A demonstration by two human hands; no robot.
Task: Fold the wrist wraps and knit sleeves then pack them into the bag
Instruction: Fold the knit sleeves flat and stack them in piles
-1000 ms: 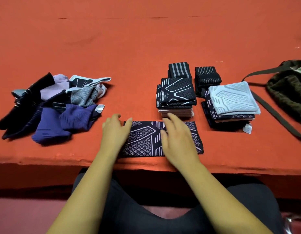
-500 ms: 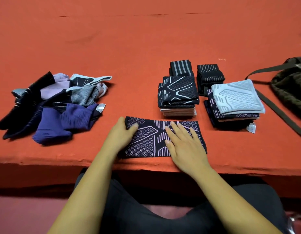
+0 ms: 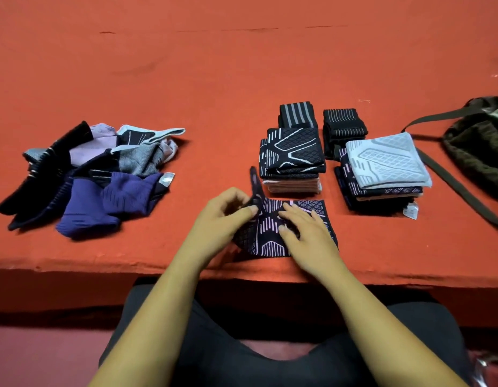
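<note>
- the left hand (image 3: pixel 228 216) pinches the left end of a black sleeve (image 3: pixel 267 227) with lilac lines, thumb and fingertips closed on the cloth.
- that end is raised off the table (image 3: pixel 242 79); a narrow flap of it stands up just beyond the pinch.
- the right hand (image 3: pixel 306 238) lies flat on the sleeve just right of the pinch, fingers straight and slightly spread, pressing the right half down.
- the sleeve's right half lies flat near the table's front edge, its far right corner showing past the right hand's fingers.
- straight beyond the pinch, close by, is a stack (image 3: pixel 292 155) of folded sleeves, a black one with white lines on top and pinkish ones beneath.
- further right of the grip stands a second stack (image 3: pixel 387 163), topped by a pale grey sleeve; a small tag (image 3: pixel 410 211) sticks out at its near corner.
- behind the two stacks, farther from the grip, sit two bundles of black striped wraps (image 3: pixel 296 114), side by side.
- far to the right of the grip, at the frame's edge, lies a dark olive bag (image 3: pixel 476 146), its strap (image 3: pixel 451 180) running over the table toward the front edge.
- well left of the grip lies a loose pile (image 3: pixel 88 174) of unfolded pieces in black, purple, lilac and grey.
- both forearms reach in from below, over a lap in dark cloth.
</note>
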